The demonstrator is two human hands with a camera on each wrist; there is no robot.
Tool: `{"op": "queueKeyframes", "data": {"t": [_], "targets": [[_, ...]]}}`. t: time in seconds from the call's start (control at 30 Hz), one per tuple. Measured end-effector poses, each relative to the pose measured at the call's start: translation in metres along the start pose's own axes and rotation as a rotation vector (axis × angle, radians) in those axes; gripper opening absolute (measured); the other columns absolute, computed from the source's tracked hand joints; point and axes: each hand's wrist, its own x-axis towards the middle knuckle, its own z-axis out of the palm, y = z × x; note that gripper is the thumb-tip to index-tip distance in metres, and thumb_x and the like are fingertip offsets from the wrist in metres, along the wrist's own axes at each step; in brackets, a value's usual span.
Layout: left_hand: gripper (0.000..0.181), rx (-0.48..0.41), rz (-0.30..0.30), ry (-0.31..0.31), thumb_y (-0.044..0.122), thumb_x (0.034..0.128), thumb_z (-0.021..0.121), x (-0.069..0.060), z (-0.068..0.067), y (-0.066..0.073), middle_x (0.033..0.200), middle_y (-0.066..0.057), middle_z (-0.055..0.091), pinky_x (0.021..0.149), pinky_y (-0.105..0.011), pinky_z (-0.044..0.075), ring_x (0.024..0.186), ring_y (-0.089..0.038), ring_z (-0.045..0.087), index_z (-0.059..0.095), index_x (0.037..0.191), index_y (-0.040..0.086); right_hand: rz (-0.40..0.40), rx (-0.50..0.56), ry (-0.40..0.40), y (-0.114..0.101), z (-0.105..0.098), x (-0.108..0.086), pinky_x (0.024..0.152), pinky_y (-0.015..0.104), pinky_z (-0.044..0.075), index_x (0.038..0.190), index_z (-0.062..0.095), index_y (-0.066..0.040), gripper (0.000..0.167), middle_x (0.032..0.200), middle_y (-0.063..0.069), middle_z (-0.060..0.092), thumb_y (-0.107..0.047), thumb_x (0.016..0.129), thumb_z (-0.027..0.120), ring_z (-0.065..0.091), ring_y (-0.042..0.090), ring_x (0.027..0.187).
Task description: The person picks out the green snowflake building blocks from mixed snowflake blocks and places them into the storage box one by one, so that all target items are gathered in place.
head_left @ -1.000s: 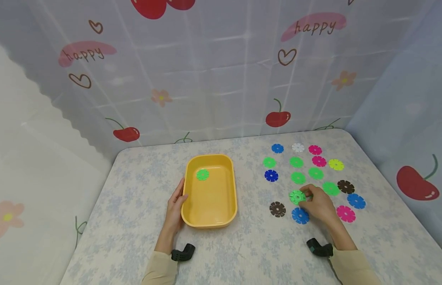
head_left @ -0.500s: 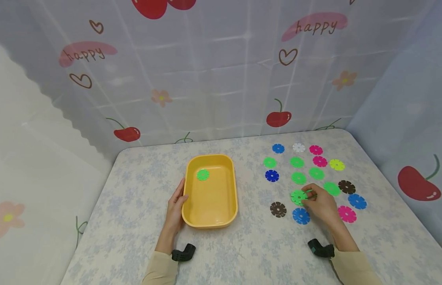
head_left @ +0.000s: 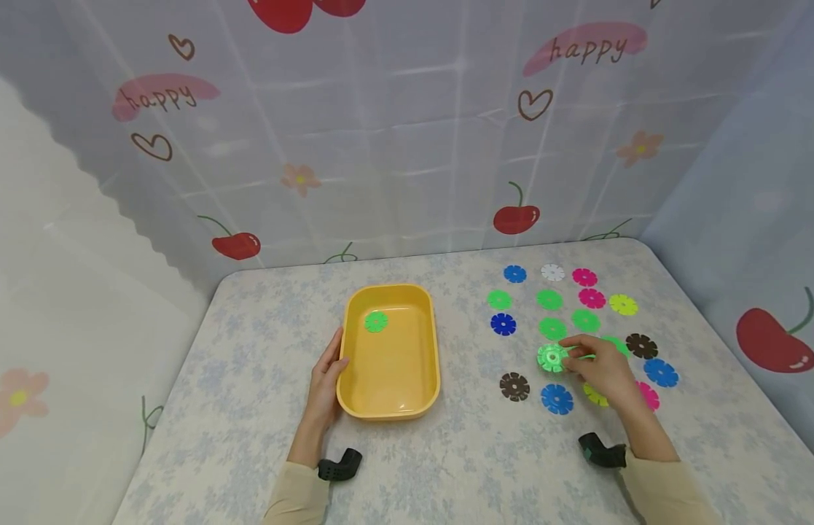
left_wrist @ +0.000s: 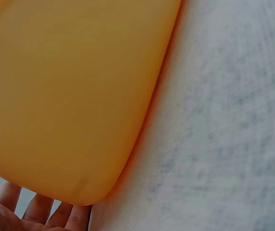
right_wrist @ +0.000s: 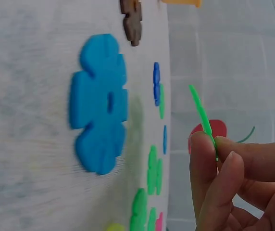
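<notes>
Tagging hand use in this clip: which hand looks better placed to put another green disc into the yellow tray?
Likely the right hand: it pinches a green disc, while the left hand grips the side of the yellow tray and shows no disc.

A pale, creased sheet [head_left: 393, 146] printed with red cherries [head_left: 517, 219], brown outlined hearts [head_left: 535, 105] and peach flowers [head_left: 640, 149] hangs behind a round-cornered, whitish table [head_left: 249, 350] mottled blue.

Reads “happy” [head_left: 159, 97] twice on the head view's curtain [head_left: 393, 124], over pink streaks [head_left: 585, 48] at ten and one o'clock.
</notes>
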Motion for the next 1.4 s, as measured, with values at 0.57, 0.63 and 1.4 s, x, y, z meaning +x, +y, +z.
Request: {"op": "queueKeyframes", "data": {"t": [0.57,0.63,1.4], "targets": [[0.057,0.010,0.019,-0.024,0.013,0.1033,0.043,0.001,0.003,0.001,0.165,0.004,0.015,0.108,-0.017,0.038,0.151,-0.014,0.016,0.026,0.157,0.022,-0.102,0.192,-0.091,-0.078,0.010,0.031,0.066,0.026,0.058,0.127,0.060,0.003,0.034,0.100,0.019,0.060,-0.004,0.093,0.062,0.073,0.024,0.081],[0.057,0.011,0.027,-0.027,0.013,0.1034,0.043,0.001,0.003,0.001,0.165,0.002,0.014,0.108,-0.018,0.039,0.151,-0.015,0.016,0.025,0.157,0.021,-0.116,0.210,-0.109,-0.087,0.016,0.036,0.066,0.026,0.058,0.127,0.060,0.003,0.034,0.100,0.018,0.059,-0.004,0.093,0.062,0.073,0.021,0.079],[0.057,0.017,0.020,-0.009,0.010,0.1031,0.041,-0.001,0.000,0.001,0.165,0.003,0.014,0.109,-0.018,0.037,0.151,-0.017,0.015,0.026,0.157,0.021,-0.125,0.236,-0.393,-0.173,0.117,0.083,0.073,0.042,0.061,0.118,0.061,-0.001,0.027,0.093,0.014,0.056,0.003,0.092,0.062,0.071,0.039,0.090]]}}
